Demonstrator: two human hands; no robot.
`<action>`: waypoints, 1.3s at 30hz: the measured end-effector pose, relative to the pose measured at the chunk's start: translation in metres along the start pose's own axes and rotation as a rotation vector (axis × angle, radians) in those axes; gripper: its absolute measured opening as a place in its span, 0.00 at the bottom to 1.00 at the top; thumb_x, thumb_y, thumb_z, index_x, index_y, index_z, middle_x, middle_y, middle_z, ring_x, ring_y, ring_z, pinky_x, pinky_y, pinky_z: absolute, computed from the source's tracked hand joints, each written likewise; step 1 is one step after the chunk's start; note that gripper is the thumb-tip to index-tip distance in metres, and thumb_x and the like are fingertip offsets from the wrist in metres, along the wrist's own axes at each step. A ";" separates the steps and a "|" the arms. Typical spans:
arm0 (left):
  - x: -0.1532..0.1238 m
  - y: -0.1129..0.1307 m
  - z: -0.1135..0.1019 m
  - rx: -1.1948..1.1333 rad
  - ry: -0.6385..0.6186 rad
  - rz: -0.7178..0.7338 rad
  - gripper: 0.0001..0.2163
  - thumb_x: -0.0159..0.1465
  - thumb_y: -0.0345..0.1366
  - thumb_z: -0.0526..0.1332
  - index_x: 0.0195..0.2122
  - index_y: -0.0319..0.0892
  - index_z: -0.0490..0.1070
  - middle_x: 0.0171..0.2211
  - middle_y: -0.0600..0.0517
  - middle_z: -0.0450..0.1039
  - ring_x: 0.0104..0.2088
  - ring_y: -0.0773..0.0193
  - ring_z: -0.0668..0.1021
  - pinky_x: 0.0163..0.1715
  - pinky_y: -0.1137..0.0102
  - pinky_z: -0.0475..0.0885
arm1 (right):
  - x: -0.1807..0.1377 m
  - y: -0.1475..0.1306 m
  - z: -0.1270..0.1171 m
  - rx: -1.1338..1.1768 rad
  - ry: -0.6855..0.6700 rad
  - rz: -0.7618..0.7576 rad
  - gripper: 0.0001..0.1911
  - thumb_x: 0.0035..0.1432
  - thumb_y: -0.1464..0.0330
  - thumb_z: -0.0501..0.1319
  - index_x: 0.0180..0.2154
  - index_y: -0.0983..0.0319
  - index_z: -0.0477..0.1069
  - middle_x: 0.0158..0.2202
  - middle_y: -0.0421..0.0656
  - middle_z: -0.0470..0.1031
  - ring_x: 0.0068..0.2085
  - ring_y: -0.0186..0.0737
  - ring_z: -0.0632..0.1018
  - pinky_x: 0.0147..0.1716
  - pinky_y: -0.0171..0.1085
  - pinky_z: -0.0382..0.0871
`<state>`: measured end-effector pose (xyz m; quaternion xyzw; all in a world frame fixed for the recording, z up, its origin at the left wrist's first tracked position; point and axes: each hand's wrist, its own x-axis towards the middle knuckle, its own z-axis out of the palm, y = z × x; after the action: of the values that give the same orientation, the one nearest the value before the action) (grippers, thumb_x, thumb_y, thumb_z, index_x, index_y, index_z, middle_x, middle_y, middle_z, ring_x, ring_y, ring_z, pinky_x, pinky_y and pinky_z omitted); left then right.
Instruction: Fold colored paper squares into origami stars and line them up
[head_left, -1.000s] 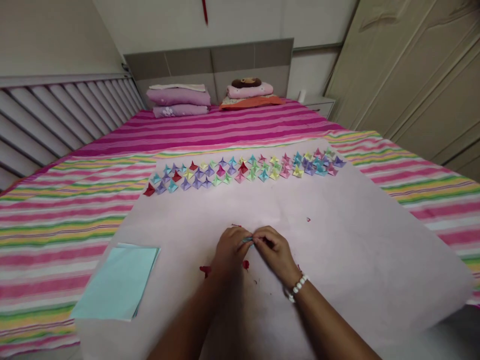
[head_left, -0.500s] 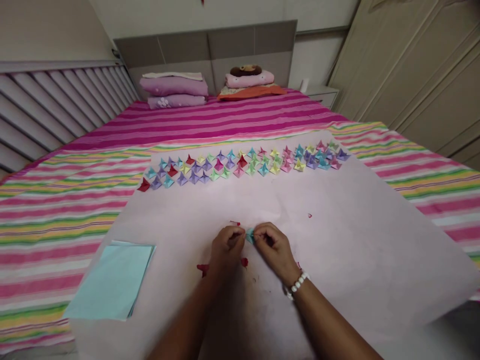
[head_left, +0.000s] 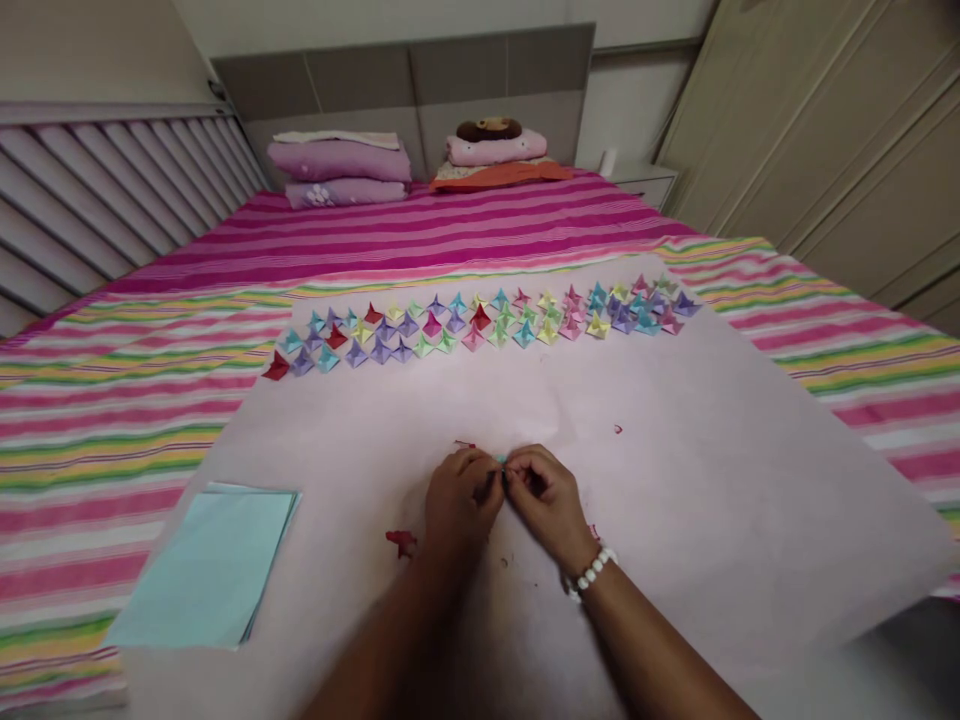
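Note:
Both hands meet over the middle of a large pale paper sheet (head_left: pixel 720 470). Between their fingertips is a small folded piece of teal paper (head_left: pixel 502 459), mostly covered by the fingers. My left hand (head_left: pixel 463 500) pinches it from the left, thumb against forefinger. From the right, my right hand (head_left: pixel 546 492) grips it the same way, a white bead bracelet (head_left: pixel 594 570) round that wrist. Beyond the hands, several small folded paper boats (head_left: pixel 480 318) in mixed colours stand in rows. A stack of light blue paper squares (head_left: pixel 206 570) lies left of my left hand.
Red stains or scraps (head_left: pixel 402 542) mark the sheet near my left forearm. The sheet lies on a striped bedspread (head_left: pixel 82 480). Folded purple bedding (head_left: pixel 341 165) and a pink pile (head_left: pixel 495 148) rest by the headboard (head_left: pixel 457 75). A slatted rail (head_left: pixel 120 190) runs along the left.
My left hand has moved slightly right, closer to the right hand, and now covers more of the teal paper. The view has shifted a little.

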<state>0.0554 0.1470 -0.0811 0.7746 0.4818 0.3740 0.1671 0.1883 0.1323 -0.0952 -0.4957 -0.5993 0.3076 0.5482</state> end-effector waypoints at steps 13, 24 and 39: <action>0.001 0.000 0.005 0.136 -0.006 0.010 0.06 0.57 0.26 0.58 0.29 0.41 0.72 0.35 0.49 0.75 0.38 0.60 0.75 0.41 0.66 0.71 | -0.004 0.001 0.002 -0.132 0.096 -0.081 0.06 0.53 0.76 0.57 0.28 0.60 0.68 0.29 0.41 0.68 0.28 0.36 0.70 0.27 0.34 0.65; 0.003 0.000 0.002 0.195 -0.109 -0.092 0.05 0.58 0.28 0.58 0.29 0.43 0.73 0.45 0.49 0.71 0.37 0.62 0.76 0.37 0.67 0.70 | -0.008 0.000 0.003 -0.212 0.202 -0.160 0.06 0.54 0.76 0.57 0.28 0.60 0.68 0.29 0.41 0.69 0.29 0.36 0.71 0.26 0.35 0.67; 0.005 0.003 0.000 0.168 -0.131 -0.114 0.06 0.59 0.29 0.58 0.32 0.43 0.74 0.45 0.48 0.71 0.39 0.62 0.76 0.39 0.67 0.70 | -0.006 -0.002 -0.001 -0.148 0.054 -0.158 0.12 0.58 0.75 0.56 0.42 0.57 0.72 0.40 0.46 0.71 0.41 0.41 0.74 0.38 0.40 0.71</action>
<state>0.0588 0.1499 -0.0774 0.7801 0.5427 0.2709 0.1538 0.1879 0.1257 -0.0953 -0.4944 -0.6424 0.2049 0.5485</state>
